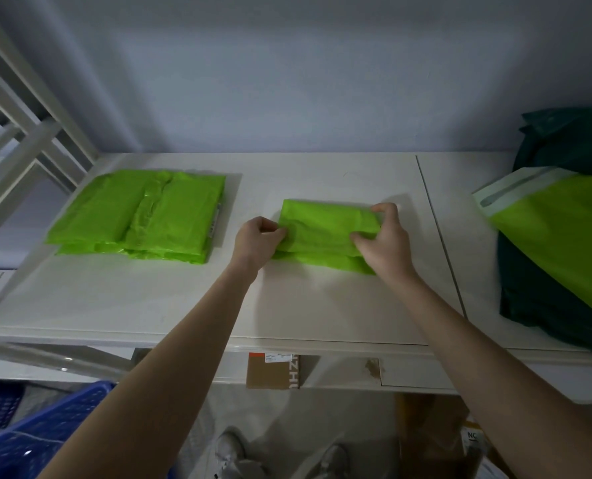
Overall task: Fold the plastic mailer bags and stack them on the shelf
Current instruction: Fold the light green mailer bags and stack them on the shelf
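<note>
Folding a green mailer on the white shelf (184, 305).
Stack (139, 216) at left; left hand (256, 240) pinching mailer (322, 229) at its left edge, right hand (384, 240) curled over its right end; unfolded bags (564, 229) far right.

Cardboard box (273, 371) reads "ZHU"; lower box (474, 440) "NO".

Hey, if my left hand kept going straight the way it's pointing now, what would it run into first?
Your left hand points right and slightly away from you, already pinching the left edge of the folded green mailer. Going on, it would push into that mailer first, then probably meet your right hand gripping the far end.
</note>
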